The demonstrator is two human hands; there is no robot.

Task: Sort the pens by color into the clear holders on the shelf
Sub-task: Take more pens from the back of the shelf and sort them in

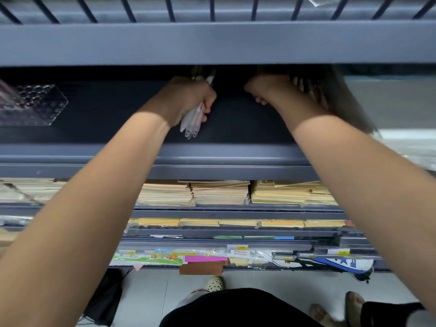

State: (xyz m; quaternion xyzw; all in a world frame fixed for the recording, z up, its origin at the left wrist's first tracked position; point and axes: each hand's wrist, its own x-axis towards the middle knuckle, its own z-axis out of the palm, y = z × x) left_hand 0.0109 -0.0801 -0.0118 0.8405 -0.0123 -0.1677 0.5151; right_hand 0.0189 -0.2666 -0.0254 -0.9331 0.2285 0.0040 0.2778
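The left hand [188, 97] is curled tight round a bundle of translucent white pens with reddish cores [192, 121]. Their clipped ends stick out below the fist, over the middle of the dark grey metal shelf [236, 131]. The right hand [266, 89] lies just right of it, apart from the pens, with its knuckles bent. It reaches into a blurred brownish shape [346, 102], and whether it grips anything cannot be told. A clear plastic holder with round holes [33, 105] stands far left on the same shelf, well apart from both hands and cut off by the frame edge. The grey front beam of the upper shelf [212, 43] hides the fingertips and the pens' far ends. Bare shelf lies between holder and hands.
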